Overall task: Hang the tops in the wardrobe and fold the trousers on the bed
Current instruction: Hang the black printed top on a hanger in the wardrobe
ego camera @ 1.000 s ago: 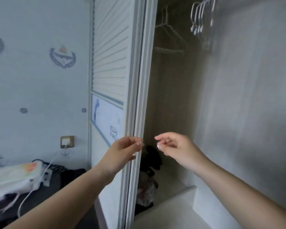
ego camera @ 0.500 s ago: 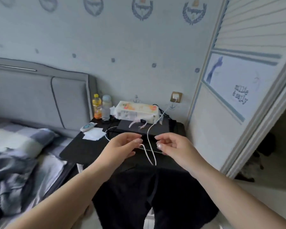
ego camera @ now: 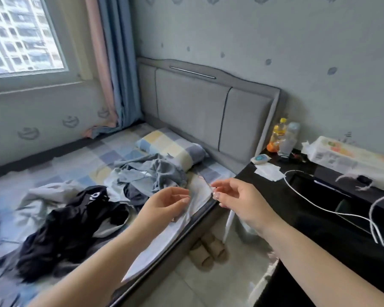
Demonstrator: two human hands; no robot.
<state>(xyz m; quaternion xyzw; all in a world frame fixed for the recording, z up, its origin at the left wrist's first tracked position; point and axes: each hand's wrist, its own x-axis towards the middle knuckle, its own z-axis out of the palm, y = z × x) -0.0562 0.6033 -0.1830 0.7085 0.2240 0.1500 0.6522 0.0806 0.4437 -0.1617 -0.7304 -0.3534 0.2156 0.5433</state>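
Note:
On the bed (ego camera: pixel 60 167) lies a loose heap of clothes: a crumpled grey-blue garment (ego camera: pixel 155 173) near the pillow, a black garment (ego camera: pixel 67 224) nearer me, and a pale grey one (ego camera: pixel 44 193) under it. My left hand (ego camera: pixel 164 204) hovers over the bed's right edge, fingers relaxed, holding nothing. My right hand (ego camera: pixel 237 200) hangs beside it with loosely curled fingers, also empty. Neither hand touches the clothes. The wardrobe is out of view.
A black bedside table (ego camera: pixel 333 218) stands at the right with white cables (ego camera: pixel 319 207), a tissue pack (ego camera: pixel 350 160), bottles (ego camera: pixel 282 136) and a small remote. Slippers (ego camera: pixel 208 249) lie on the floor by the bed frame. A checked pillow (ego camera: pixel 171 149) sits by the grey headboard.
My view has swung left from the open wardrobe, past the bedside table, to the bed. Both hands stay raised in front of me, empty throughout.

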